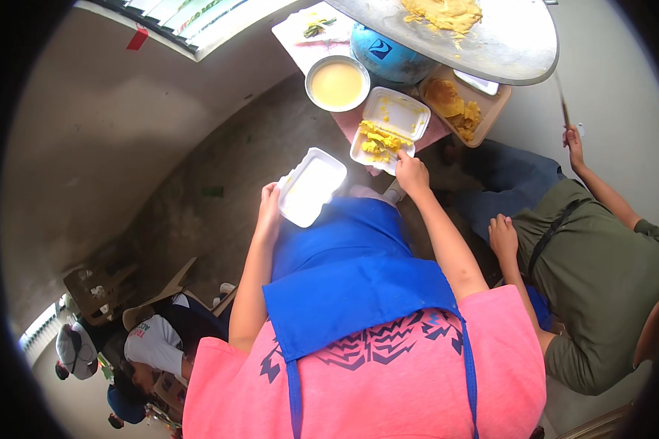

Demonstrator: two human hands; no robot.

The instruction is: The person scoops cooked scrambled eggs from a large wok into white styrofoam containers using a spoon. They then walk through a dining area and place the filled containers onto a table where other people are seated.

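Note:
My left hand [269, 203] is closed on the side of a white foam takeaway box [312, 187], tilted, with its pale face toward me. My right hand [411, 174] is at the near right edge of a second foam takeaway box [399, 115], its fingers curled over the rim. That box lies open, its lid folded back. Torn yellow food pieces [381, 141] lie in its near half, close to my right fingertips, and yellow crumbs stick to the lid. What is under my right fingers is partly hidden.
A metal bowl of pale yellow batter [337, 84] and a blue round tank [388, 58] stand beyond. Above hangs a wide metal pan [512, 44] with yellow food. A tan tray [483, 121] holds more. At right, a person in green [600, 271] holds a long-handled tool.

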